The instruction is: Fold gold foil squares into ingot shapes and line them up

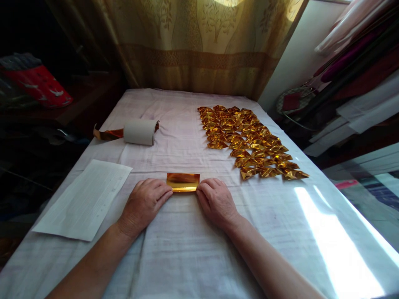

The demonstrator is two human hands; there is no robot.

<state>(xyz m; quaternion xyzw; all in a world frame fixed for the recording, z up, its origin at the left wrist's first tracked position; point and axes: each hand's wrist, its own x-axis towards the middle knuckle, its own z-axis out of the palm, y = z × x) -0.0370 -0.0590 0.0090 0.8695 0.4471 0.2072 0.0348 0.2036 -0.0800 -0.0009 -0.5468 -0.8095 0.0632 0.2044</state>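
A shiny rectangle of gold foil paper (183, 181) lies on the white cloth, a fold running along its near edge. My left hand (149, 200) pinches its near left corner between thumb and fingers. On the opposite side, my right hand (216, 201) grips the near right corner the same way. To the right and farther back sit several rows of folded gold foil pieces (257, 145), pointed at their ends. A grey-white roll (139, 132) rests at the back left, with gold foil sticking out of both ends.
A printed sheet of paper (84, 201) lies left of my left forearm. The cloth-covered table (183, 257) reaches back to a patterned curtain (193, 50). A red container (39, 85) stands on a dark surface at far left; clothes (358, 74) hang at right.
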